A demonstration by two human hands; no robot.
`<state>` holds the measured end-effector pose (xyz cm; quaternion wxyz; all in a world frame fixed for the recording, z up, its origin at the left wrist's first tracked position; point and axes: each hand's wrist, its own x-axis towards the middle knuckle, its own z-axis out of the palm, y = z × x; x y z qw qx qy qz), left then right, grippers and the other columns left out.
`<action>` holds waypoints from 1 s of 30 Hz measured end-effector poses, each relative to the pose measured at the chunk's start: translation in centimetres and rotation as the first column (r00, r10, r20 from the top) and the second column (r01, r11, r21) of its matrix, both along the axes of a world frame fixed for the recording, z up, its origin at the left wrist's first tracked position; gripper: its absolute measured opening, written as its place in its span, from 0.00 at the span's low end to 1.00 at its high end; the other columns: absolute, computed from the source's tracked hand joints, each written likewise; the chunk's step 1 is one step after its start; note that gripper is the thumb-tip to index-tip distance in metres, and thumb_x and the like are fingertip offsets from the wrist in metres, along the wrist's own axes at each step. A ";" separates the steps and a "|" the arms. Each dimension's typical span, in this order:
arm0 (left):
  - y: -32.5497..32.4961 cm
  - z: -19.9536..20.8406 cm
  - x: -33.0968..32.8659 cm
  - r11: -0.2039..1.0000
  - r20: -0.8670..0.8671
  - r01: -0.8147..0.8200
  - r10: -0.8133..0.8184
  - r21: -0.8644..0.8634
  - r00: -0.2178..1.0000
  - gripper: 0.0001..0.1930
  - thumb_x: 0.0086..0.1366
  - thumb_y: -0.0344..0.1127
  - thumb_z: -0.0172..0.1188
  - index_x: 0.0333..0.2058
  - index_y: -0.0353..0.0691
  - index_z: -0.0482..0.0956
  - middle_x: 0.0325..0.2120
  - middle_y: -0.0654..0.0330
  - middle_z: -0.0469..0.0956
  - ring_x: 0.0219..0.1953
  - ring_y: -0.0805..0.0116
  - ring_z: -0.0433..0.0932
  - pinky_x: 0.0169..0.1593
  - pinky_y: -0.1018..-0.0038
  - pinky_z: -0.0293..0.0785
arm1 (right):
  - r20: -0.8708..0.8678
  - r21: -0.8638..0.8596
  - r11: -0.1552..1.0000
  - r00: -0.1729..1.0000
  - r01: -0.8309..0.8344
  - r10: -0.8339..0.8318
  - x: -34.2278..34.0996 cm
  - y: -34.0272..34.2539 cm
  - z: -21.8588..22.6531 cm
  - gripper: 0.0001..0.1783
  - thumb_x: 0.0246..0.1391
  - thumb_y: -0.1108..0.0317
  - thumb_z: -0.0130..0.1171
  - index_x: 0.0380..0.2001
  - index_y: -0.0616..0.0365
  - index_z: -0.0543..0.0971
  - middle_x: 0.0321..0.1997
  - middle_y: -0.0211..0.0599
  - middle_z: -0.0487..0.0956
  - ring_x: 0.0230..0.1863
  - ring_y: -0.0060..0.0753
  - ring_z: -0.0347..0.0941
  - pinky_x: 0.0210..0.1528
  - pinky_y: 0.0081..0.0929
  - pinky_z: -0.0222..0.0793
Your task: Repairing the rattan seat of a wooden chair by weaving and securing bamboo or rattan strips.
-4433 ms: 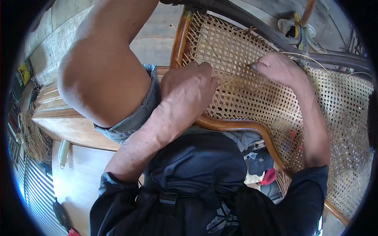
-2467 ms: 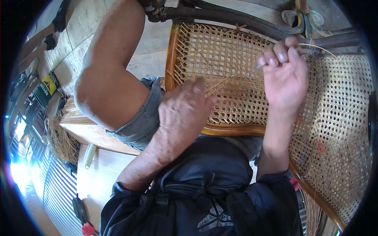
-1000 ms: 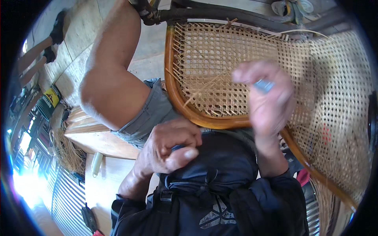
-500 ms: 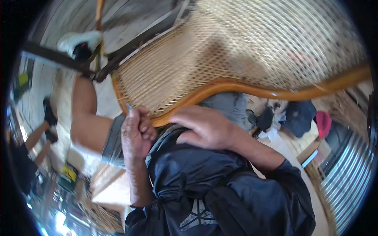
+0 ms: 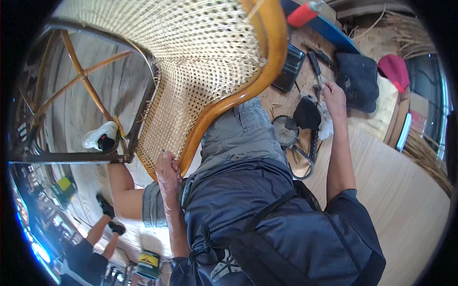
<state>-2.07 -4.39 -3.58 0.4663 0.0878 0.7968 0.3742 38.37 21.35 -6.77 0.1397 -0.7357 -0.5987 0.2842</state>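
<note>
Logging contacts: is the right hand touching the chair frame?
Apart. The head view shows a wide gap between the right hand and the chair frame.

By your left fingers (image 5: 173,166), the woven cane (image 5: 191,81) is pale straw in a holed lattice, edged by an amber-brown frame (image 5: 275,52). The tool (image 5: 314,63) at your right fingers (image 5: 328,89) is black-handled; the cloth (image 5: 395,71) right of them is pinkish-red. Your shirt (image 5: 238,200) is navy.

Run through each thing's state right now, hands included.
Left hand: curled at the frame, grip unclear.
Frame: glossy, curved.
Cane: woven, ends sticking out along one edge.
Right hand: at the tool, grip unclear.
Tool: by right fingers, lifted or resting unclear.
Strands: loosely bunched.
</note>
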 end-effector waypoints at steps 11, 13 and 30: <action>0.5 0.3 -0.3 0.984 -0.029 0.162 -0.164 -0.079 0.986 0.19 0.68 0.50 0.41 0.23 0.44 0.65 0.13 0.69 0.59 0.10 0.80 0.57 0.12 0.81 0.53 | -0.237 0.001 0.993 0.965 0.119 -0.116 -8.1 -5.2 -2.9 0.21 0.50 0.58 0.59 0.41 0.63 0.74 0.31 0.51 0.77 0.34 0.47 0.75 0.38 0.34 0.69; 0.1 0.3 -0.5 0.976 -0.041 0.201 -0.205 -0.083 0.978 0.19 0.68 0.49 0.41 0.23 0.44 0.65 0.13 0.69 0.59 0.10 0.80 0.57 0.13 0.81 0.53 | -0.032 -0.004 0.995 0.994 0.102 -0.102 -9.7 -2.2 -2.6 0.33 0.47 0.53 0.62 0.51 0.65 0.67 0.41 0.56 0.75 0.45 0.49 0.73 0.47 0.37 0.67; 0.0 0.0 -0.7 0.986 0.034 0.166 -0.166 0.001 0.986 0.19 0.69 0.49 0.41 0.23 0.44 0.65 0.12 0.69 0.59 0.10 0.81 0.57 0.12 0.82 0.53 | -0.470 -0.207 0.881 0.747 0.425 -0.470 -8.6 1.6 -6.0 0.21 0.43 0.63 0.65 0.39 0.65 0.77 0.33 0.41 0.78 0.38 0.37 0.73 0.44 0.30 0.66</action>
